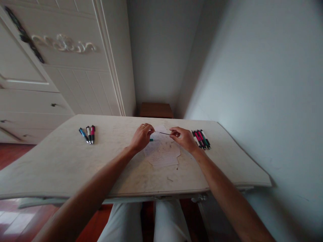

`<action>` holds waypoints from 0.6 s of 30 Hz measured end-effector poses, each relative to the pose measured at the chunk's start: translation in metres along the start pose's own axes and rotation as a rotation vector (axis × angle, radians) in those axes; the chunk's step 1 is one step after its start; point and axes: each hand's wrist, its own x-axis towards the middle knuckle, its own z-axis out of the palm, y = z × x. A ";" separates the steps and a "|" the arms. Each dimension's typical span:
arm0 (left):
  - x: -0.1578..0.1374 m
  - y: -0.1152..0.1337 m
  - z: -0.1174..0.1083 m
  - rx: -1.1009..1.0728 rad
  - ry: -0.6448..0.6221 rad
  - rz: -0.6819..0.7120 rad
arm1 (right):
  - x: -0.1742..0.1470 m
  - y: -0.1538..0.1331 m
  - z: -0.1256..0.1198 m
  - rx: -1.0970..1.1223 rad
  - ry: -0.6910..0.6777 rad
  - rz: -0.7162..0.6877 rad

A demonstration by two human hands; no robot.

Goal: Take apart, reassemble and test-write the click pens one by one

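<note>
Over the sheets of paper, a thin dark pen refill (165, 133) spans the gap between my two hands. My right hand (184, 137) pinches its dark end between thumb and fingertips. The other, paler end runs to the fingertips of my left hand (141, 136), which are closed on it; a ring is on one finger. A small green pen part (151, 139) shows beside my left hand, the rest of it hidden behind the hand. Beneath lie handwritten paper sheets (163, 156), overlapping and uneven at the edges.
Left on the white table (113, 134) lie a blue pen (83, 135), a white pen (88, 133) and a pink pen (93, 133). Several pens (202, 138) lie side by side near my right hand. A wall borders the right side; a white cabinet (83, 84) stands at left.
</note>
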 end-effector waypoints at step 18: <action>-0.001 0.005 -0.001 -0.062 -0.029 0.044 | 0.000 0.002 0.002 0.017 -0.002 0.062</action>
